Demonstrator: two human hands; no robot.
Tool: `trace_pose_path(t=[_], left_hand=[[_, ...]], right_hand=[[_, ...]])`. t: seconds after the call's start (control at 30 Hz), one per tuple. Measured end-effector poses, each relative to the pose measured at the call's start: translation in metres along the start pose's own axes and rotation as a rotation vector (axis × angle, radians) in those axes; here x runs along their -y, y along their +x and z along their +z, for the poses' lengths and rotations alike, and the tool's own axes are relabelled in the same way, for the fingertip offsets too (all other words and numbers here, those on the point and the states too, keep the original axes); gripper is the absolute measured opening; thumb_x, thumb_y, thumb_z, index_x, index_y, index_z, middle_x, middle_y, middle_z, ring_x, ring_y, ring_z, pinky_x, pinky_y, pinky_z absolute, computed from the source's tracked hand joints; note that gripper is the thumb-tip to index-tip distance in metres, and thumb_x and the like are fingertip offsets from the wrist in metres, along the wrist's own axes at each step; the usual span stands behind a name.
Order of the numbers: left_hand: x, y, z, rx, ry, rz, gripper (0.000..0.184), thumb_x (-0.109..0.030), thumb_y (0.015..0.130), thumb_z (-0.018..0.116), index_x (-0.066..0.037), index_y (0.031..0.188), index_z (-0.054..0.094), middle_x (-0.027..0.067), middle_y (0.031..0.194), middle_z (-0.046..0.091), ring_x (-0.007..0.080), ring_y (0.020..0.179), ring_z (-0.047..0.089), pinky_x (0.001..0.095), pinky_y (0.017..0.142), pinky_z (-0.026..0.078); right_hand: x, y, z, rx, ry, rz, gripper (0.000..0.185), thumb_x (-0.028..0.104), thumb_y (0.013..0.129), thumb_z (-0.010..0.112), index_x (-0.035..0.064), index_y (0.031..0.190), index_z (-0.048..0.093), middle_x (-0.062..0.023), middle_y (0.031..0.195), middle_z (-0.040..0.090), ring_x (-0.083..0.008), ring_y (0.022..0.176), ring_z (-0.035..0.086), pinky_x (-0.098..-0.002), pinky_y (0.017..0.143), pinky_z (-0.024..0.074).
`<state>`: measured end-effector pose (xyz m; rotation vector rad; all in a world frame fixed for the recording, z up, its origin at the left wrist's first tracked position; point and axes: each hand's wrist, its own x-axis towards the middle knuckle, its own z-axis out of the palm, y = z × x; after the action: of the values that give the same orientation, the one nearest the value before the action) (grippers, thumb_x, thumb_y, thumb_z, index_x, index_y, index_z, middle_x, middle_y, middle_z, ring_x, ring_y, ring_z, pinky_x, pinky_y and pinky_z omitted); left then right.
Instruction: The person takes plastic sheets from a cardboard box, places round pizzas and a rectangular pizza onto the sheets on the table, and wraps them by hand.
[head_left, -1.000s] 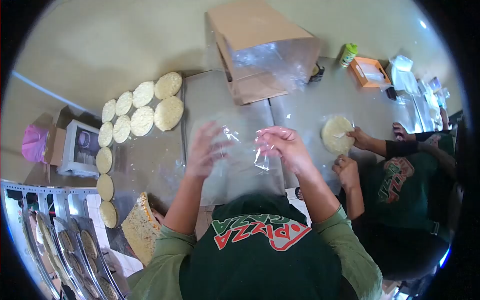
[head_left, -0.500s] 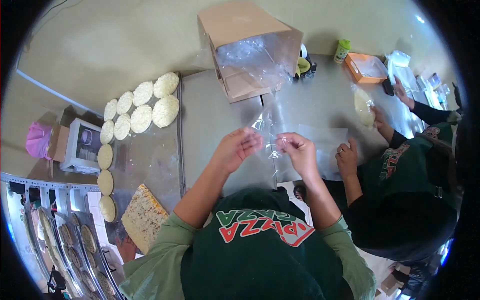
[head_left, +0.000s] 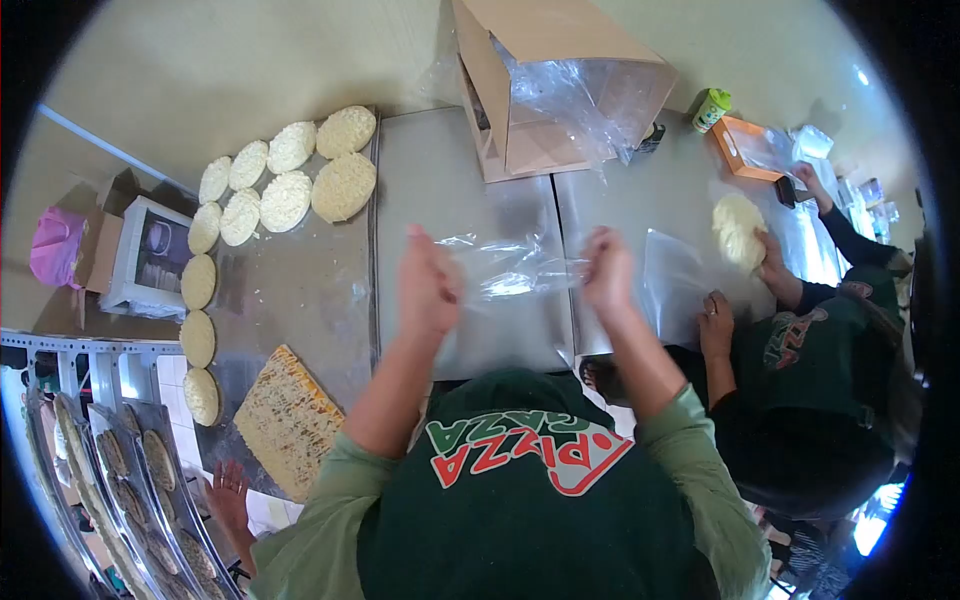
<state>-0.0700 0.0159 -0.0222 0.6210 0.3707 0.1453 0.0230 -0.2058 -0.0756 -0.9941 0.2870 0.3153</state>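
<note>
A clear plastic bag (head_left: 512, 268) is stretched sideways above the metal table, pulled taut between my two hands. My left hand (head_left: 430, 285) is closed on its left end. My right hand (head_left: 608, 275) grips the opposite end with bent fingers. Both hands are smeared by motion. Below and behind the bag, the bare metal tabletop (head_left: 430, 190) shows, with a dark seam running near my right hand. On the left, several round cheese-topped pizza bases (head_left: 285, 200) lie in rows, apart from my hands.
An open cardboard box (head_left: 570, 110) with plastic inside stands at the back. A square topped slab (head_left: 290, 420) lies front left, near another person's hand (head_left: 228, 495). At right, a co-worker holds a bagged round base (head_left: 738, 232) beside an orange box (head_left: 745, 150).
My hands have moved apart, drawing the plastic bag out wide between them. The view has shifted slightly. At left, the other person's hand has come away from the slab.
</note>
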Motion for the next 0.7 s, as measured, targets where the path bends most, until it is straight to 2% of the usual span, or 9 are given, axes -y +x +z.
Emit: trace_pose_path(t=[0.07, 0.17, 0.2, 0.3, 0.37, 0.4, 0.5, 0.6, 0.7], left_hand=[[-0.006, 0.019, -0.027, -0.124, 0.079, -0.026, 0.035, -0.040, 0.093, 0.037, -0.013, 0.072, 0.040, -0.0019, 0.058, 0.040, 0.0081, 0.040, 0.036, 0.0221, 0.036, 0.025], [0.016, 0.026, -0.027, -0.420, 0.315, 0.056, 0.032, -0.039, 0.094, 0.036, -0.011, 0.078, 0.039, 0.0006, 0.059, 0.045, 0.0124, 0.042, 0.046, 0.0246, 0.036, 0.032], [0.025, 0.027, -0.026, -0.531, 0.418, 0.103, 0.031, -0.038, 0.094, 0.036, -0.011, 0.080, 0.039, 0.0019, 0.058, 0.047, 0.0142, 0.043, 0.050, 0.0258, 0.036, 0.034], [0.044, 0.031, -0.073, -0.414, 0.869, -0.043, 0.029, -0.035, 0.095, 0.034, -0.008, 0.085, 0.036, 0.0088, 0.064, 0.052, 0.0199, 0.056, 0.059, 0.0321, 0.042, 0.043], [0.064, 0.039, -0.098, -0.352, 1.228, 0.053, 0.027, -0.032, 0.095, 0.035, -0.007, 0.087, 0.037, 0.0145, 0.070, 0.054, 0.0250, 0.057, 0.059, 0.0363, 0.046, 0.045], [0.074, 0.042, -0.108, -0.314, 1.407, 0.100, 0.026, -0.031, 0.094, 0.035, -0.006, 0.088, 0.037, 0.0173, 0.072, 0.055, 0.0275, 0.058, 0.059, 0.0384, 0.049, 0.046], [0.090, 0.042, -0.122, -0.330, 1.685, 0.094, 0.019, -0.023, 0.092, 0.041, -0.005, 0.097, 0.041, 0.0208, 0.084, 0.055, 0.0335, 0.070, 0.059, 0.0420, 0.059, 0.047], [0.097, 0.034, -0.083, -0.502, 1.879, 0.581, 0.025, -0.019, 0.088, 0.046, -0.007, 0.109, 0.044, 0.0204, 0.097, 0.055, 0.0354, 0.087, 0.056, 0.0438, 0.068, 0.045], [0.111, 0.035, -0.042, 0.079, 1.920, 0.781, 0.034, -0.019, 0.084, 0.050, -0.008, 0.116, 0.042, 0.0184, 0.108, 0.051, 0.0343, 0.099, 0.051, 0.0412, 0.080, 0.043]], right_hand=[[0.002, 0.027, -0.041, -0.085, -0.035, 0.188, 0.013, 0.014, 0.083, 0.043, 0.0095, 0.075, 0.051, 0.0035, 0.051, 0.037, -0.0079, 0.042, 0.035, -0.0216, 0.036, 0.0251], [-0.016, 0.022, -0.034, -0.123, -0.601, -0.141, 0.017, 0.016, 0.087, 0.042, 0.0047, 0.083, 0.054, -0.0016, 0.054, 0.045, -0.0099, 0.046, 0.043, -0.0249, 0.041, 0.0342], [-0.017, 0.022, -0.043, -0.163, -0.770, -0.232, 0.018, 0.017, 0.088, 0.041, 0.0036, 0.087, 0.054, -0.0056, 0.057, 0.048, -0.0142, 0.049, 0.047, -0.0282, 0.045, 0.0373], [-0.015, 0.029, -0.092, -0.242, -1.170, -0.466, 0.022, 0.020, 0.091, 0.040, 0.0016, 0.094, 0.052, -0.0172, 0.066, 0.056, -0.0282, 0.059, 0.057, -0.0378, 0.056, 0.0435], [-0.020, 0.033, -0.121, -0.250, -1.278, -0.571, 0.023, 0.021, 0.092, 0.038, 0.0018, 0.095, 0.051, -0.0243, 0.072, 0.057, -0.0390, 0.067, 0.058, -0.0440, 0.062, 0.0439], [-0.018, 0.030, -0.126, -0.286, -1.315, -0.414, 0.023, 0.023, 0.092, 0.038, 0.0032, 0.096, 0.049, -0.0273, 0.075, 0.056, -0.0461, 0.074, 0.054, -0.0483, 0.064, 0.0425], [-0.016, 0.022, -0.141, -0.328, -1.380, -0.228, 0.023, 0.024, 0.093, 0.037, 0.0040, 0.096, 0.047, -0.0278, 0.075, 0.056, -0.0466, 0.075, 0.054, -0.0501, 0.064, 0.0418], [-0.017, 0.022, -0.146, -0.289, -1.379, -0.263, 0.023, 0.025, 0.093, 0.036, 0.0051, 0.097, 0.046, -0.0282, 0.077, 0.057, -0.0469, 0.076, 0.054, -0.0517, 0.063, 0.0409], [-0.017, 0.020, -0.140, -0.267, -1.409, -0.253, 0.019, 0.023, 0.092, 0.038, 0.0057, 0.095, 0.045, -0.0289, 0.077, 0.058, -0.0462, 0.077, 0.056, -0.0527, 0.065, 0.0416]])
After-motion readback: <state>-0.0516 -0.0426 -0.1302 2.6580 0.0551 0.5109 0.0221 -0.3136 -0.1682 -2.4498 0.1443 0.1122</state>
